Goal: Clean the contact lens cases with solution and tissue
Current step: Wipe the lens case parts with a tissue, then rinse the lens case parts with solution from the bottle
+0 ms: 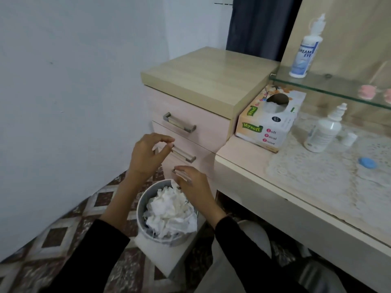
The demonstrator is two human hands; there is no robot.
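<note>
A round grey bin (141, 210) on the floor is heaped with crumpled white tissue (169, 210). My left hand (148, 154) hovers above it with fingers apart and nothing in it. My right hand (195, 189) reaches down over the bin's far rim, fingertips at a piece of tissue; whether it grips it I cannot tell. On the dresser top lie a blue lens case cap (367, 163), a white solution bottle (323, 132) and a tissue box (268, 121). A taller solution bottle (304, 51) stands on the glass shelf (330, 87). Pink items (367, 92) lie blurred on that shelf.
A pink drawer unit (190, 123) with metal handles stands right behind the bin. The dresser edge (264, 187) juts out to the right, covered by a lace mat (317, 172). A small white cap (349, 138) sits by the bottle. Patterned floor tiles lie to the left.
</note>
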